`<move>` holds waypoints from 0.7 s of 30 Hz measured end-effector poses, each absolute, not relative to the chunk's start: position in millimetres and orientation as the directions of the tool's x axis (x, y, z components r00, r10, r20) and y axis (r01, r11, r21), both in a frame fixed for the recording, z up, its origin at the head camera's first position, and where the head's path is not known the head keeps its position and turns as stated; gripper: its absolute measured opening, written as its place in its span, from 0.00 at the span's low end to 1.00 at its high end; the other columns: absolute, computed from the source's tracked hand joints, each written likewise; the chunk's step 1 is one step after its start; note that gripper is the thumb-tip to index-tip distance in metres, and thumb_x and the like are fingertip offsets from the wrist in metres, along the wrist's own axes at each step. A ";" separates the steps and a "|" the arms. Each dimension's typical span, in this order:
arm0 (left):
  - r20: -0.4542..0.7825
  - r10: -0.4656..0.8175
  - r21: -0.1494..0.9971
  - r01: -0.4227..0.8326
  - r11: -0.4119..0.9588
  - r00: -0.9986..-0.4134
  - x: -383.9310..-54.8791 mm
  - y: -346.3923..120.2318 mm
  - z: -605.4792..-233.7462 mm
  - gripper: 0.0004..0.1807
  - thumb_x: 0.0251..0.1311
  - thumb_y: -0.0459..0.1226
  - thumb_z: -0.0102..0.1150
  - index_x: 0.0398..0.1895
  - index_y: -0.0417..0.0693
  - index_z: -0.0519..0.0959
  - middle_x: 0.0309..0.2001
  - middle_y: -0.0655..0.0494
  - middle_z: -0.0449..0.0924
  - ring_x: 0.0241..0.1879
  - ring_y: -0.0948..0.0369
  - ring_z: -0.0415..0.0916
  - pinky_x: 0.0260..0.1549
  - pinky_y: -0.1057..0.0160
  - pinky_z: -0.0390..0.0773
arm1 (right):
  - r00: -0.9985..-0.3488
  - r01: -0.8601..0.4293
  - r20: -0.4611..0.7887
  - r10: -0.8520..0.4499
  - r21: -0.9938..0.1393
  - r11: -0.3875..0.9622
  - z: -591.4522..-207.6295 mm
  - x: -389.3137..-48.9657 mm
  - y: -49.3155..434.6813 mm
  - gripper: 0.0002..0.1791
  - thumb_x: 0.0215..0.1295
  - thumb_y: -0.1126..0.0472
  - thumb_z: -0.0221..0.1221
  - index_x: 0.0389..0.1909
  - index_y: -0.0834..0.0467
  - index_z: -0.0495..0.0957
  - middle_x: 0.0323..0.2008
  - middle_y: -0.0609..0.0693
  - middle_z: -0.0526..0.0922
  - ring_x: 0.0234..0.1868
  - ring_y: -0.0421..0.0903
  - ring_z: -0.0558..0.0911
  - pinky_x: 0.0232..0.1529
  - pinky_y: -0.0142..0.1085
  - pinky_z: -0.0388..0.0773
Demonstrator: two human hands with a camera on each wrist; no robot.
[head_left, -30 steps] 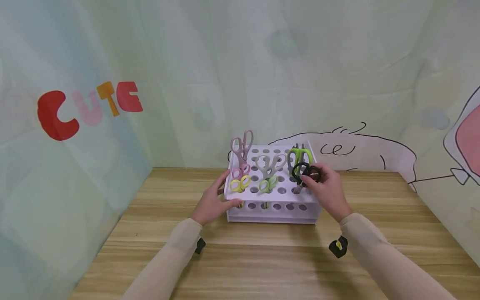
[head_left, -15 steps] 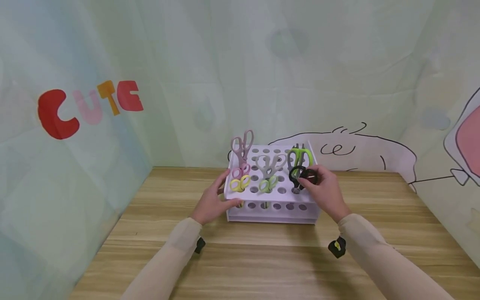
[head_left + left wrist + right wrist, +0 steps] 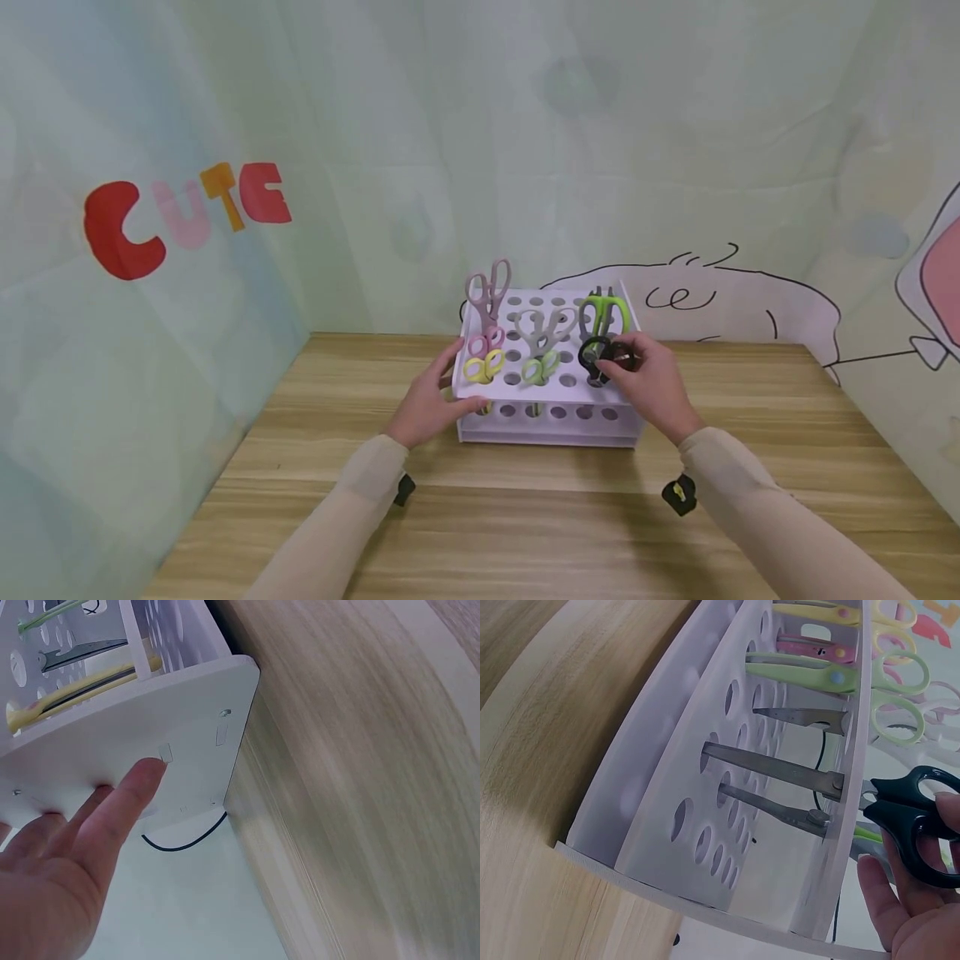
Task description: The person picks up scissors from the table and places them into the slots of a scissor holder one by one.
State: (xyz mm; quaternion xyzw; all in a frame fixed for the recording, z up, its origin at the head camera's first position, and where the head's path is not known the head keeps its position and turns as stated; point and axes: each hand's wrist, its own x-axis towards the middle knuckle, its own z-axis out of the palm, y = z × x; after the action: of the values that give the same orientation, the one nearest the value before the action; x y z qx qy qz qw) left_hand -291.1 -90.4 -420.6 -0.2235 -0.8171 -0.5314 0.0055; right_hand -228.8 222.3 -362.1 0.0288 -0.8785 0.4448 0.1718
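A white rack (image 3: 551, 393) with rows of round holes stands on the table, several scissors upright in it. My right hand (image 3: 656, 387) pinches the handles of black scissors (image 3: 900, 814) at the front right. Their blade (image 3: 769, 766) passes through the top plate, its tip at a hole in the plate below. My left hand (image 3: 423, 410) rests at the rack's left end, extended fingers (image 3: 131, 795) touching the side panel (image 3: 195, 727) and thumb by the front corner. Behind the black scissors stand grey-and-lime scissors (image 3: 619, 307).
Yellow scissors (image 3: 483, 367), pink scissors (image 3: 495, 337) and mauve scissors (image 3: 487, 304) line the rack's left side. Light green scissors (image 3: 540, 367) and pale grey scissors (image 3: 536, 337) stand in the middle. A printed curtain (image 3: 420, 208) hangs behind the wooden table (image 3: 487, 533).
The black scissors have sunk a little lower in the rack and their handles have turned, with my right hand still on them. My left hand keeps its place on the rack.
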 end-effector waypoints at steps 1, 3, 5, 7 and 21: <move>0.249 0.361 0.867 0.373 0.332 -0.899 -290.9 -90.5 -420.5 0.55 0.48 0.43 0.78 0.78 0.59 0.54 0.74 0.51 0.59 0.64 0.46 0.68 0.60 0.52 0.72 | -0.940 -0.202 0.326 0.100 -0.769 0.606 -362.1 -228.6 222.1 0.16 0.63 0.68 0.65 0.50 0.67 0.76 0.50 0.65 0.81 0.48 0.58 0.82 0.50 0.49 0.80; 0.250 0.360 0.869 0.372 0.326 -0.899 -290.6 -90.7 -420.4 0.56 0.48 0.43 0.78 0.78 0.60 0.54 0.74 0.51 0.59 0.64 0.46 0.68 0.60 0.52 0.72 | -0.942 -0.198 0.323 0.094 -0.759 0.621 -361.9 -228.2 221.9 0.16 0.62 0.68 0.65 0.50 0.67 0.76 0.52 0.66 0.80 0.49 0.59 0.82 0.52 0.50 0.79; 0.250 0.360 0.869 0.372 0.325 -0.899 -290.6 -90.8 -420.4 0.55 0.48 0.44 0.78 0.78 0.60 0.54 0.74 0.50 0.59 0.64 0.46 0.68 0.60 0.52 0.72 | -0.943 -0.193 0.319 0.089 -0.748 0.635 -361.5 -227.8 221.5 0.16 0.62 0.67 0.66 0.49 0.66 0.77 0.52 0.66 0.80 0.50 0.60 0.81 0.53 0.51 0.79; 0.248 0.357 0.868 0.370 0.330 -0.901 -290.4 -90.9 -420.3 0.55 0.48 0.44 0.78 0.78 0.60 0.54 0.74 0.51 0.59 0.64 0.46 0.68 0.60 0.52 0.72 | -0.945 -0.188 0.315 0.086 -0.741 0.645 -361.0 -227.6 221.3 0.15 0.62 0.67 0.66 0.49 0.66 0.77 0.52 0.66 0.80 0.51 0.60 0.81 0.53 0.52 0.78; 0.264 0.365 0.859 0.390 0.333 -0.893 -290.6 -91.7 -420.0 0.55 0.49 0.43 0.78 0.78 0.57 0.54 0.73 0.48 0.59 0.63 0.46 0.69 0.60 0.52 0.72 | -0.951 -0.165 0.299 0.083 -0.714 0.681 -357.3 -233.8 221.6 0.20 0.64 0.65 0.64 0.54 0.69 0.75 0.49 0.66 0.82 0.49 0.58 0.80 0.54 0.52 0.76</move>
State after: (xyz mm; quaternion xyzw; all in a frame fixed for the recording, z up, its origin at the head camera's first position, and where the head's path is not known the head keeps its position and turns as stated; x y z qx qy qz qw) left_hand -290.6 -91.7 -420.0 -0.2310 -0.8163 -0.5292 0.0119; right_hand -233.8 221.6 -357.3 0.0229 -0.9034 0.3989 0.1555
